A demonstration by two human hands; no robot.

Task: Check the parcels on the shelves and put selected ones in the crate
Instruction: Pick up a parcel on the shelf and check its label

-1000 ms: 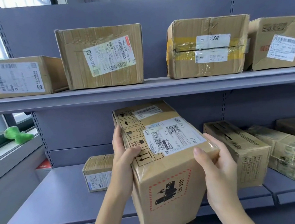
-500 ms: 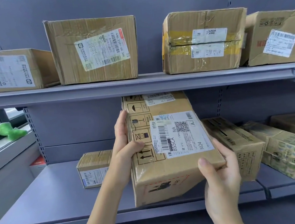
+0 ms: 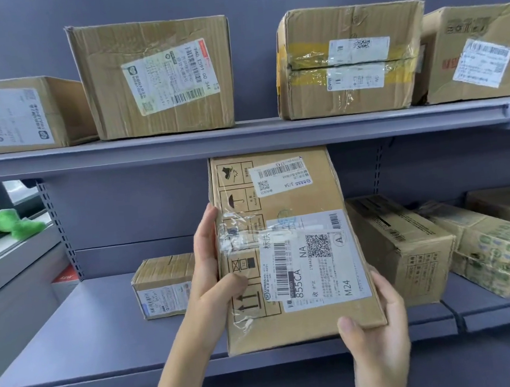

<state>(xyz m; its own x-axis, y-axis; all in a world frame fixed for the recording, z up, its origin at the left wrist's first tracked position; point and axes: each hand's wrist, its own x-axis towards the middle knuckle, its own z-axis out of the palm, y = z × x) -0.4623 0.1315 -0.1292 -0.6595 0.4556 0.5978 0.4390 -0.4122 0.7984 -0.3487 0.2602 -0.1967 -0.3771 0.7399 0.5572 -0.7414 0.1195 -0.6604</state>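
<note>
A tall brown cardboard parcel (image 3: 291, 202) with two white shipping labels stands tilted up in front of the lower shelf (image 3: 84, 338), its labelled face turned toward me. My left hand (image 3: 211, 274) grips its left edge, thumb on the front face. My right hand (image 3: 373, 328) holds its lower right corner, thumb on the front and fingers behind. The parcel's top edge reaches the underside of the upper shelf (image 3: 242, 135). No crate is in view.
Several labelled parcels stand on the upper shelf, among them a large box (image 3: 157, 78) and a taped box (image 3: 347, 61). On the lower shelf lie a small parcel (image 3: 163, 284) at left and more boxes (image 3: 400, 248) at right. A green toy (image 3: 15, 222) sits on the window sill.
Both hands have raised and tipped the parcel upright, so its labelled face now fronts me and its top nears the upper shelf. The red-bordered end face has dropped out of sight.
</note>
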